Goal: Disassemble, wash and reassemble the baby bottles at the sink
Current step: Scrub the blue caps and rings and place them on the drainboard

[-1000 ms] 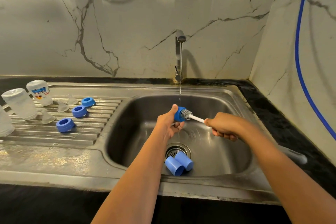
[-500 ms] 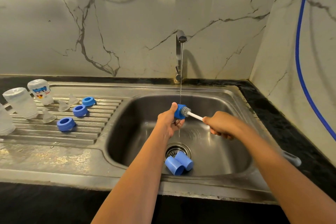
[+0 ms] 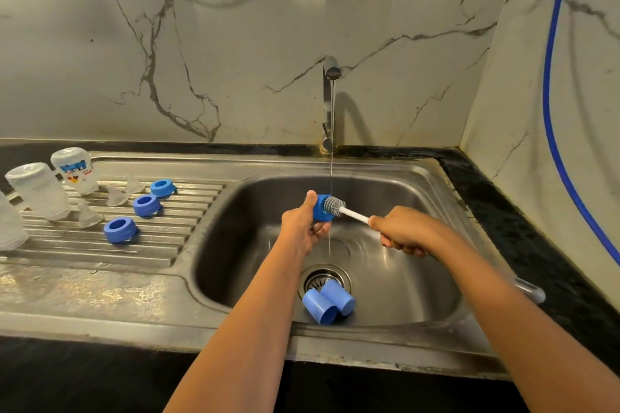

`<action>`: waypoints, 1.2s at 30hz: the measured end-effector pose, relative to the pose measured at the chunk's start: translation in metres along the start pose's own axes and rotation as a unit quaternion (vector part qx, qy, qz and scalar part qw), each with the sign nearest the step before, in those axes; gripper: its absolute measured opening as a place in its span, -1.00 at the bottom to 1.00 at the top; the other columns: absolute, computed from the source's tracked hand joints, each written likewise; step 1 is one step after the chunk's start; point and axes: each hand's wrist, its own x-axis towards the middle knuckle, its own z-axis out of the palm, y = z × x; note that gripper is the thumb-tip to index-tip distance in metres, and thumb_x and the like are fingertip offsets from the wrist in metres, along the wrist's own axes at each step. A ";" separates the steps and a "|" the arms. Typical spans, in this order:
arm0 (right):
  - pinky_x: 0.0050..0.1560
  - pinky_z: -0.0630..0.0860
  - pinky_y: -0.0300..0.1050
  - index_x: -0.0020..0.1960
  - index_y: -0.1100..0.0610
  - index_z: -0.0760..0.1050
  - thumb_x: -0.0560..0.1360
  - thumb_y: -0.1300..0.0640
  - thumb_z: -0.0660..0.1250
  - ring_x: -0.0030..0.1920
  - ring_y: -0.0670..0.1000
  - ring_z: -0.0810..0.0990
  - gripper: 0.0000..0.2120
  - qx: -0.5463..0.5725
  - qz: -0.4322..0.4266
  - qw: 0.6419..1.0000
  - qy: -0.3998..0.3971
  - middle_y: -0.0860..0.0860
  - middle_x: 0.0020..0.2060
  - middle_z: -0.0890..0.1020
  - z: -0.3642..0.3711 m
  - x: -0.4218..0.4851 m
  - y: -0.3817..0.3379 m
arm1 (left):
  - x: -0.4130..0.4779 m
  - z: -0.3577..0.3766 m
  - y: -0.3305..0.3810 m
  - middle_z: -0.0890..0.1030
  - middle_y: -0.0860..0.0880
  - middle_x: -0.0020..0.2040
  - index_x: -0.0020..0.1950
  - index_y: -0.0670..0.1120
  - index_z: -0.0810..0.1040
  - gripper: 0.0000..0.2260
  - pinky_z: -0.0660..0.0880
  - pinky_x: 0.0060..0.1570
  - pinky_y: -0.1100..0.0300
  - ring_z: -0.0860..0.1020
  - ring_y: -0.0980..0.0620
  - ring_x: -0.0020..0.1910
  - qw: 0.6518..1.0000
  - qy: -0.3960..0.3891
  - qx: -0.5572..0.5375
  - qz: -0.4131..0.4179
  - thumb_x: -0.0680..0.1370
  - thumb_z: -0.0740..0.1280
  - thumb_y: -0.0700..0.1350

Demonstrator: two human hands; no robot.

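My left hand (image 3: 303, 226) grips a blue bottle cap (image 3: 321, 208) under the thin stream of water from the tap (image 3: 330, 72). My right hand (image 3: 401, 233) holds the white handle of a bottle brush (image 3: 335, 205), whose grey bristle head sits at the cap's open mouth. Two more blue caps (image 3: 328, 302) lie on their sides by the drain (image 3: 323, 278) in the sink basin (image 3: 402, 278). On the ribbed drainboard (image 3: 161, 245) stand upturned clear bottles (image 3: 37, 191), three blue collar rings (image 3: 146, 204) and several clear teats (image 3: 89, 216).
A black counter runs around the steel sink, with a marble wall behind. A blue hose (image 3: 553, 111) hangs down the right wall. A grey handle-like object (image 3: 530, 290) lies on the sink's right rim beside my right forearm.
The brush head has drawn slightly out of the cap, so more bristles show. Both hands stay under the running water in nearly the same place.
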 end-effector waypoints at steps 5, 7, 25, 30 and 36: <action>-0.46 0.28 -0.24 -0.34 0.14 0.39 0.58 -0.06 0.09 -0.55 -0.01 0.31 -0.58 -0.074 0.010 0.997 -0.021 0.02 -0.51 0.41 0.015 -0.002 -0.009 | -0.001 -0.002 -0.003 0.59 -0.19 -0.17 -0.03 -0.16 0.46 -0.71 0.63 -0.11 0.08 0.61 -0.06 -0.18 0.999 0.010 0.040 -0.003 0.52 0.39 0.05; -0.51 0.21 -0.28 -0.36 0.13 0.37 0.58 -0.05 0.10 -0.59 -0.04 0.25 -0.60 -0.029 0.002 0.998 -0.057 0.01 -0.55 0.36 0.015 -0.002 -0.007 | 0.000 -0.005 -0.002 0.59 -0.20 -0.14 0.03 -0.17 0.45 -0.68 0.61 -0.25 0.14 0.62 -0.05 -0.24 0.999 0.026 0.027 -0.009 0.52 0.39 0.06; -0.37 0.32 -0.14 -0.09 0.10 0.44 0.59 0.02 0.15 -0.35 0.00 0.44 -0.81 -0.122 0.060 0.986 0.096 0.03 -0.32 0.44 0.001 0.013 0.024 | 0.012 0.025 0.019 0.55 -0.11 0.22 0.22 -0.08 0.56 -0.62 0.49 0.21 0.11 0.54 -0.02 0.10 0.942 0.040 0.199 0.266 0.43 0.47 -0.31; -0.42 0.24 -0.17 0.13 0.14 0.53 0.58 0.02 0.16 -0.32 0.00 0.40 -0.73 -0.122 0.067 0.983 0.122 0.00 -0.34 0.37 0.003 0.015 0.026 | 0.024 0.042 0.016 0.53 -0.09 0.24 0.27 -0.08 0.55 -0.58 0.50 0.24 0.02 0.53 -0.05 0.17 0.945 0.013 0.180 0.272 0.44 0.45 -0.33; -0.35 0.31 -0.16 0.15 0.12 0.54 0.57 0.05 0.17 -0.18 0.06 0.46 -0.73 -0.119 0.066 0.981 0.137 0.01 -0.26 0.45 0.005 0.015 0.025 | 0.040 0.042 0.015 0.47 -0.16 0.28 0.32 -0.06 0.47 -0.67 0.60 0.00 0.10 0.57 -0.09 0.12 0.990 -0.022 0.015 0.137 0.56 0.35 -0.22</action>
